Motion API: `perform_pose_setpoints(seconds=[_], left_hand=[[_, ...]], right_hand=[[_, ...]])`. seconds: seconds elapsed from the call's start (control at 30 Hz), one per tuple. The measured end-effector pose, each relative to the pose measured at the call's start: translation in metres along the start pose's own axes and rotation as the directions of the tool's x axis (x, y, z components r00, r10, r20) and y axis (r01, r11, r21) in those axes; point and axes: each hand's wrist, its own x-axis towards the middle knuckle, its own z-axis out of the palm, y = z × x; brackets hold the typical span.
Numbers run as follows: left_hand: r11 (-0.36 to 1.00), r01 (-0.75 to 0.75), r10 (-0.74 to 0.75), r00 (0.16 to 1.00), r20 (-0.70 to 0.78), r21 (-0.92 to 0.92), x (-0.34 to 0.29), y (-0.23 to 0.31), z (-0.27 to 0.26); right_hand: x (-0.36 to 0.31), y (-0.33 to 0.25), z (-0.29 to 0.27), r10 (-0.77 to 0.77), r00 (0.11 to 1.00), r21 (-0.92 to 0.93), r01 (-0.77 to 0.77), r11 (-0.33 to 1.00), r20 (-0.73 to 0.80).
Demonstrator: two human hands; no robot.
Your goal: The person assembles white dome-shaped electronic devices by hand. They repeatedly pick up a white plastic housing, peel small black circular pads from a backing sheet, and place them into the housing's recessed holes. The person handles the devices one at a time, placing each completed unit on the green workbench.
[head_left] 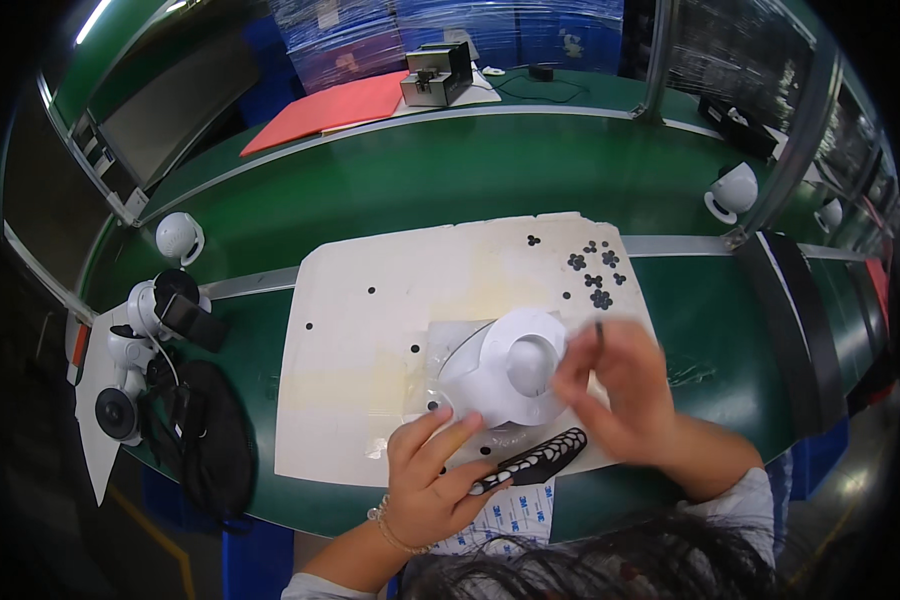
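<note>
A white plastic housing (460, 385) with a round opening lies on a clear plastic bag in front of me. My left hand (435, 485) steadies its near edge with the fingertips. Beside that thumb is a black piece with a white honeycomb pattern (545, 458); whether the thumb grips it is unclear. My right hand (620, 390), smeared by motion, is at the housing's right rim with thumb and fingers bent. A small dark mark shows among its fingers, too blurred to name. Black round pads (601, 299), some in flower-like clusters, lie at the board's far right.
A pale board (350, 400) covers the middle of the green table (700, 330). White camera-like units (180, 238) and a black pouch (205, 440) stand at the left. Another white unit (734, 190) sits far right. White backing paper (510, 522) lies at the near edge.
</note>
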Motion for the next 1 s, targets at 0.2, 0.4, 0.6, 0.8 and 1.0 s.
perform_pose_setpoints(seconds=[0.2, 0.4, 0.6, 0.8, 1.0], left_hand=[[0.999, -0.013, 0.006, 0.99, 0.14, 0.047, 0.005, -0.007, 0.012], [0.997, 0.011, -0.02, 0.993, 0.12, 0.076, -0.009, -0.005, 0.012], [0.999, 0.018, -0.021, 0.995, 0.102, 0.036, -0.013, -0.007, 0.015], [1.0, 0.015, -0.017, 0.995, 0.094, 0.022, -0.013, -0.008, 0.016], [0.999, 0.038, -0.04, 0.993, 0.113, 0.018, -0.012, -0.005, 0.014]], right_hand=[[0.034, 0.02, -0.008, 0.275, 0.961, 0.378, -0.247, 0.892, -0.021], [0.03, 0.022, -0.007, 0.216, 0.974, 0.358, -0.227, 0.906, 0.071], [0.029, 0.022, -0.009, 0.238, 0.965, 0.234, -0.258, 0.937, 0.112], [0.026, 0.021, -0.001, 0.083, 0.996, 0.026, -0.083, 0.996, -0.009], [0.03, -0.002, -0.007, -0.287, 0.949, -0.606, 0.304, 0.735, 0.127]])
